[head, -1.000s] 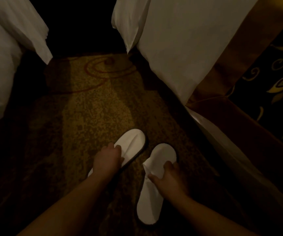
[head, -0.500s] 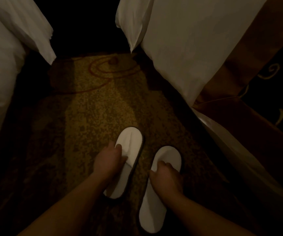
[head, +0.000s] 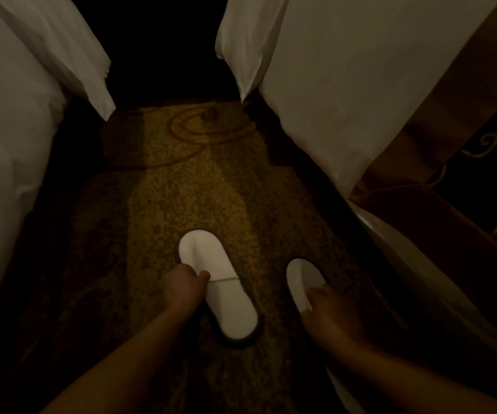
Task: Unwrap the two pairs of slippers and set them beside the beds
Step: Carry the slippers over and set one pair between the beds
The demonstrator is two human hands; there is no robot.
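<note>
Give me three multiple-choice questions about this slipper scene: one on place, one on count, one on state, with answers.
1. Where do the slippers lie?
A. on the carpet between two beds
B. on a pillow
C. on a chair

2. How many slippers show?
A. one
B. two
C. four

3. What is the left hand doing?
A. hanging free in the air
B. touching the left slipper's edge
C. gripping a bedsheet

Answers:
1 A: the left slipper and right slipper rest on the carpet, white bedding on either side.
2 B: only those two show.
3 B: the left hand has fingertips at its upper; the right hand covers the other's heel.
</note>
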